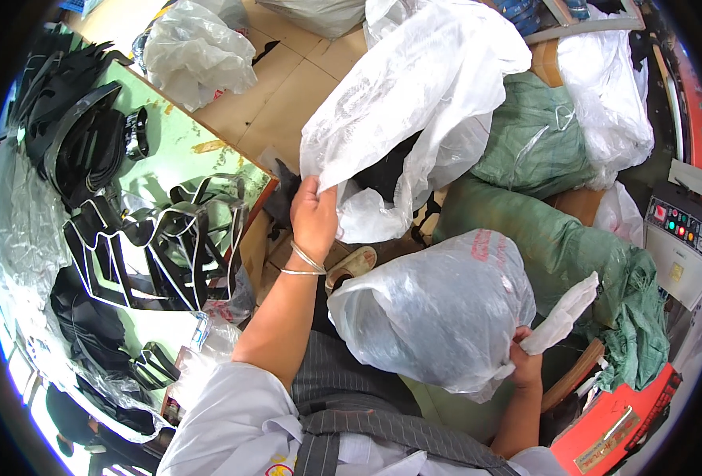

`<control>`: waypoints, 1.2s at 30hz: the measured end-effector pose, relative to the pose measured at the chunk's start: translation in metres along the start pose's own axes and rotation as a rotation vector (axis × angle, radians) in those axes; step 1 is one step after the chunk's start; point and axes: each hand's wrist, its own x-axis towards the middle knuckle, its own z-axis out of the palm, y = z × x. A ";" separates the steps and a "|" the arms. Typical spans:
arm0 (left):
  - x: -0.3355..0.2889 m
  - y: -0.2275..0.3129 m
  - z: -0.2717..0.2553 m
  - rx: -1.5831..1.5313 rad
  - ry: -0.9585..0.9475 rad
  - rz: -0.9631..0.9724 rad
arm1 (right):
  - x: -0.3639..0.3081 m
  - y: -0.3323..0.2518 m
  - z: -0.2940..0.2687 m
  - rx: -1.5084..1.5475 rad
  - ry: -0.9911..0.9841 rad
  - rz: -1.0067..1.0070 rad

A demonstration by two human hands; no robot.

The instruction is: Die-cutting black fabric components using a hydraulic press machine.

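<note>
My left hand (315,213) is closed on the rim of a large white plastic bag (406,95), whose mouth gapes toward me. Something black (386,170) shows inside it; its kind I cannot make out. In front of my body is a full, translucent plastic bag (438,305) with dark contents and red print. The fingers of my right hand (524,361) wrap round its gathered neck, and the twisted end (561,313) sticks out above them.
To my left, a green-topped table (168,119) carries black pieces with white edging (152,246) and stacked black parts (89,147). Green woven sacks (541,230) lie at the right, near a control box with coloured buttons (678,238). A crumpled clear bag (196,55) sits beyond the table.
</note>
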 end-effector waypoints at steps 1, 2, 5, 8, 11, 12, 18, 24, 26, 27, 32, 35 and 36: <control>0.007 -0.001 -0.004 -0.005 0.010 0.007 | -0.001 -0.006 -0.003 0.047 -0.024 0.023; 0.015 -0.003 -0.009 0.063 0.113 -0.015 | -0.002 -0.013 -0.004 0.092 -0.053 0.002; 0.028 0.007 -0.014 0.061 0.178 -0.179 | -0.004 -0.025 0.000 0.036 -0.073 -0.064; 0.038 0.014 -0.012 0.342 0.180 -0.004 | -0.008 -0.029 0.007 -0.028 -0.110 -0.060; 0.029 0.037 0.018 0.662 0.461 0.578 | -0.008 -0.022 0.018 -0.109 -0.095 -0.008; 0.025 0.043 0.022 0.702 0.379 0.643 | -0.007 -0.015 0.023 -0.119 -0.072 -0.009; 0.066 -0.033 0.113 0.518 -0.216 0.523 | -0.018 0.028 0.030 -0.123 0.001 0.138; 0.129 -0.148 0.172 1.015 -0.245 0.003 | -0.045 0.078 0.027 0.022 0.176 0.269; 0.133 -0.164 0.188 0.937 -0.400 -0.349 | -0.059 0.103 0.021 0.032 0.252 0.335; 0.142 -0.176 0.190 0.953 -0.398 -0.353 | -0.055 0.107 0.025 0.042 0.244 0.345; 0.108 -0.196 0.241 0.584 -0.803 0.046 | -0.043 0.096 0.031 0.138 0.415 0.274; 0.079 -0.169 0.263 0.672 -1.312 0.346 | -0.034 0.071 0.023 0.165 0.405 0.223; 0.069 -0.149 0.259 0.678 -1.291 0.413 | -0.036 0.067 0.017 0.156 0.412 0.213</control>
